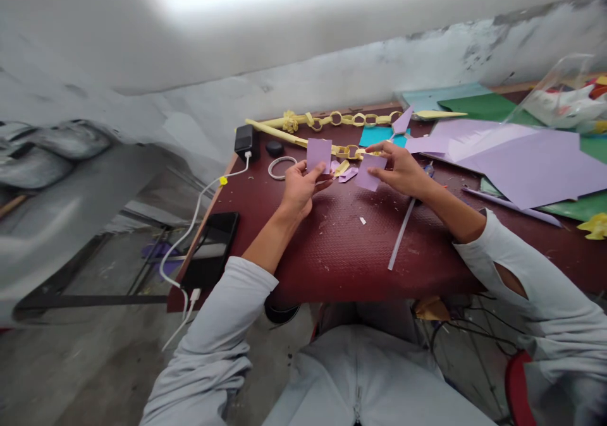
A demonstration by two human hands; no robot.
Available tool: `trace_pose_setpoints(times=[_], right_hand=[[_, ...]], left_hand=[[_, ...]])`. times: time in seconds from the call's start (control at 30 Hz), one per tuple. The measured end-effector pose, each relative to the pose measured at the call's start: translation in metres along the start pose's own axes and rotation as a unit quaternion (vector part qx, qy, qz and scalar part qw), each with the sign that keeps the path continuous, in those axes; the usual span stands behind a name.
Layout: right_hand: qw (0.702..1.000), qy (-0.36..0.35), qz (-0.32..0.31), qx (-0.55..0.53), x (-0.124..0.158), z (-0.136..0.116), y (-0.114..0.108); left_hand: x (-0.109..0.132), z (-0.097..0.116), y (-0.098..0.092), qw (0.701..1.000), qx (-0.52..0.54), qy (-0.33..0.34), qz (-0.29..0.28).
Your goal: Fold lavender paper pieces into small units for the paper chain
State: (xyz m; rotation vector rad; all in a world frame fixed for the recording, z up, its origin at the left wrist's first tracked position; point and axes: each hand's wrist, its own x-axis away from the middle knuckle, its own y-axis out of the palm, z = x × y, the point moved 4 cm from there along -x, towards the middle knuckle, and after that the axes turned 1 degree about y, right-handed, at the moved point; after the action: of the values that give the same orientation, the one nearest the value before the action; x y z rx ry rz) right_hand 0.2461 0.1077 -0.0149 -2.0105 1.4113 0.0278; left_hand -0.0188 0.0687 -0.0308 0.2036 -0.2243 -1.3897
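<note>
My left hand (300,189) is closed on a small purple paper piece (318,152), held upright between thumb and fingers. A second purple paper piece (370,173) hangs tilted from my right hand (397,165), pinched at its right side by the thumb and fingers. The two pieces are apart, both above the dark red table (332,243). Behind and between them lie small folded scraps (348,174) in purple and yellow. A yellow paper chain (348,152) runs just behind my hands, partly hidden by them.
A tape roll (282,167), black charger (245,141) with white cable and a phone (211,249) are at the left. Large purple sheets (531,160) and green sheets cover the right. A glue stick (402,233) lies right of centre. Another yellow chain (360,119) lies along the back.
</note>
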Motion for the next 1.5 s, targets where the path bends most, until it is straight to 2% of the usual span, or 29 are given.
trace_pose_setpoints(times=[0.1,0.2,0.33,0.47,0.6,0.73,0.83,0.9,1.03,1.2,1.5], right_hand=[[0.999,-0.019,-0.034,0.030,0.001,-0.004,0.001],[0.994,-0.073,-0.020,0.075,0.003,-0.017,0.000],[0.991,-0.116,-0.034,0.058,0.003,-0.032,0.000],[0.987,-0.145,-0.064,0.039,0.004,-0.042,0.002],[0.986,-0.143,-0.081,0.032,0.006,-0.042,0.002],[0.985,-0.144,-0.097,0.013,0.006,-0.041,0.004],[0.983,-0.155,-0.092,-0.020,0.006,-0.043,0.007],[0.986,-0.144,-0.072,-0.047,0.006,-0.044,0.007],[0.990,-0.078,-0.034,-0.113,0.005,-0.040,0.008],[0.985,-0.037,-0.002,-0.170,0.004,-0.036,0.008],[0.981,-0.040,-0.003,-0.187,0.004,-0.044,0.009]], left_hand=[[0.002,-0.001,0.003,0.997,-0.044,-0.022,-0.057],[0.010,-0.004,0.014,0.989,-0.059,-0.038,-0.131],[0.020,-0.006,0.025,0.973,-0.052,-0.059,-0.217],[0.021,-0.005,0.025,0.970,-0.045,-0.062,-0.229],[0.020,-0.002,0.022,0.971,-0.038,-0.065,-0.229],[0.025,-0.003,0.023,0.956,-0.045,-0.098,-0.273],[0.030,-0.004,0.026,0.947,-0.076,-0.088,-0.300],[0.033,-0.001,0.029,0.947,-0.097,-0.057,-0.300],[0.035,0.008,0.032,0.957,-0.104,0.040,-0.268],[0.034,0.011,0.032,0.949,-0.114,0.140,-0.260],[0.028,0.003,0.029,0.949,-0.127,0.182,-0.224]])
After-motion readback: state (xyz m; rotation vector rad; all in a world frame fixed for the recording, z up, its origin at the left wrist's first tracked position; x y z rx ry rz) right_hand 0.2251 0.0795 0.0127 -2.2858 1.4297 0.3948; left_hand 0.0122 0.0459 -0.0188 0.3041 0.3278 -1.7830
